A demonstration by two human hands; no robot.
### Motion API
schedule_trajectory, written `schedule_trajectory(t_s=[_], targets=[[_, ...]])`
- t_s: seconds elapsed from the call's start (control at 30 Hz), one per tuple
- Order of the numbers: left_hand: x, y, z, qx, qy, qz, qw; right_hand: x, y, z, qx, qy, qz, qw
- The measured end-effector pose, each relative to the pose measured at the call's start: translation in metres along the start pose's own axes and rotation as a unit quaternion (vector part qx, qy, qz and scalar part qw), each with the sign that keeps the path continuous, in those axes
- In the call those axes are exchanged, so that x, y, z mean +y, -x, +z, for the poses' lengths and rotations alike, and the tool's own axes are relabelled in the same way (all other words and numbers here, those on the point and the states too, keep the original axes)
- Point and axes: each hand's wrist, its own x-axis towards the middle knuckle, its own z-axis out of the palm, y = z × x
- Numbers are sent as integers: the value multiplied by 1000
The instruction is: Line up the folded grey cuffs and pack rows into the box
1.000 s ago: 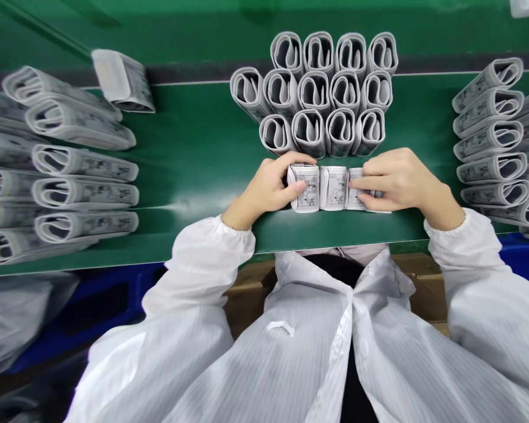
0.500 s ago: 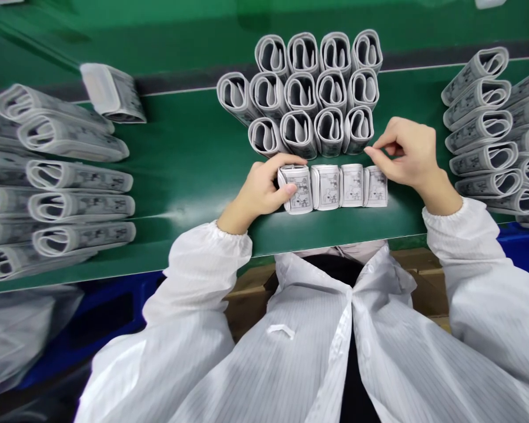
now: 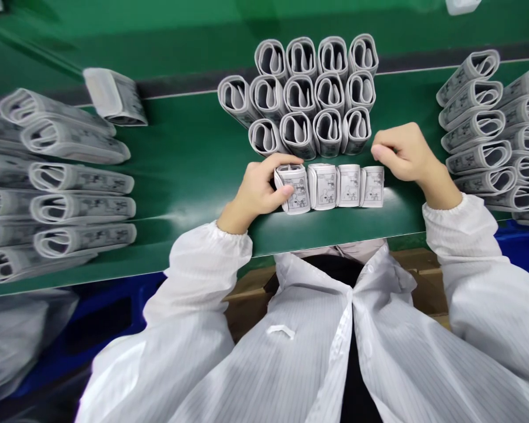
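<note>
Four small rolled grey cuffs with printed line drawings stand in a short row near the front of the green table. My left hand grips the leftmost rolled cuff, thumb on its printed face and fingers over its back top edge. Beside it are a second cuff, a third and, at the right end, a fourth. My right hand is closed just above and right of that end cuff, apart from it. Its curled fingers hide whatever may be inside.
Behind the row stands a stacked group of rolled cuffs, open ends toward me. More cuffs lie piled at the left and right. One cuff stands apart at the back left. The table's front edge is close to me.
My right hand has moved slightly down, away from the stacked cuffs, and its fingers have curled in from a pinch. My left hand keeps its grip. The view has shifted slightly.
</note>
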Motion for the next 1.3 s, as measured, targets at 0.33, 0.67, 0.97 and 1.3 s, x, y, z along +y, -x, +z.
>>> schedule_trajectory(t_s=[0.33,0.67,0.97,1.3], targets=[[-2,2,0,32,-14,24,999,-7,-6,12,-38,21,6,999],[1,0,0,24,-24,9,999,3,2,19,75,39,31,996],[0,1,-1,17,-46,-1,999,-1,-2,19,75,38,-12,996],[-2,2,-1,12,-40,7,999,-4,-2,18,48,43,44,997]])
